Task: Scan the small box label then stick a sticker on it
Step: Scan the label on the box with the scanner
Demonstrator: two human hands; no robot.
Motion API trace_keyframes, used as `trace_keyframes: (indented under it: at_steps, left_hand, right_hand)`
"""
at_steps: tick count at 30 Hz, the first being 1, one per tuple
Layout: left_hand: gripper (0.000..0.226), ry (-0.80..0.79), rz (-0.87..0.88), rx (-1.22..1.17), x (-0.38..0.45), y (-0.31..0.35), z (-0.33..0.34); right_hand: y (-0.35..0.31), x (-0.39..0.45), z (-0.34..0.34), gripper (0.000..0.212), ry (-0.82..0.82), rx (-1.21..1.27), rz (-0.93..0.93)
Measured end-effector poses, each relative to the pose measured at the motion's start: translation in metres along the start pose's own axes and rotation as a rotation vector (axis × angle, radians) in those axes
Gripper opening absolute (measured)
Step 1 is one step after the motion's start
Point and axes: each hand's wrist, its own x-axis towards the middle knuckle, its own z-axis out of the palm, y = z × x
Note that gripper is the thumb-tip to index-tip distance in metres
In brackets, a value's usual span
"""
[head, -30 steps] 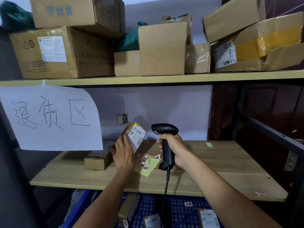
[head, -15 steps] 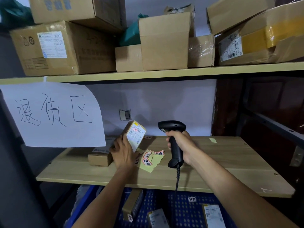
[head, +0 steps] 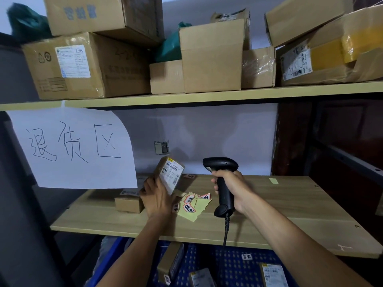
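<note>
Little shift since before, I see box and scanner holding pose; left hand (head: 157,200) fingers grasp small box (head: 169,175) tilted above the shelf (head: 279,206); right hand (head: 232,188) clenched on scanner (head: 222,183); sticker sheet (head: 193,206) lies between them.

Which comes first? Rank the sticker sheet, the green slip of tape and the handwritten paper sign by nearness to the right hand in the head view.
1. sticker sheet, just left of the right hand
2. green slip of tape, on the shelf to its right
3. handwritten paper sign, hanging far left
</note>
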Motion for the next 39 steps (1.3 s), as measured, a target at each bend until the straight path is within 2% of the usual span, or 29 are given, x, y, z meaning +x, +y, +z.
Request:
trace_keyframes:
  at_steps: [10,19,24,31,39]
  left_hand:
    - [0.106,0.006,-0.001,0.008,0.000,0.001,0.000]
    - [0.103,0.009,0.010,0.025,-0.002,0.004,-0.002]
    - [0.099,-0.003,0.020,0.037,-0.004,0.004,-0.002]
    - [0.101,0.009,0.008,0.042,-0.004,0.007,-0.005]
    - [0.100,-0.019,0.004,0.047,-0.004,0.005,-0.001]
  right_hand:
    - [0.004,0.003,0.004,0.008,0.008,-0.009,-0.030]
    - [0.006,0.006,0.010,0.002,0.006,-0.015,-0.064]
    - [0.008,0.006,0.010,0.003,-0.034,-0.010,-0.028]
    - [0.016,0.012,0.015,0.003,0.037,0.011,-0.012]
    - [0.020,0.020,0.019,0.003,0.039,0.013,-0.003]
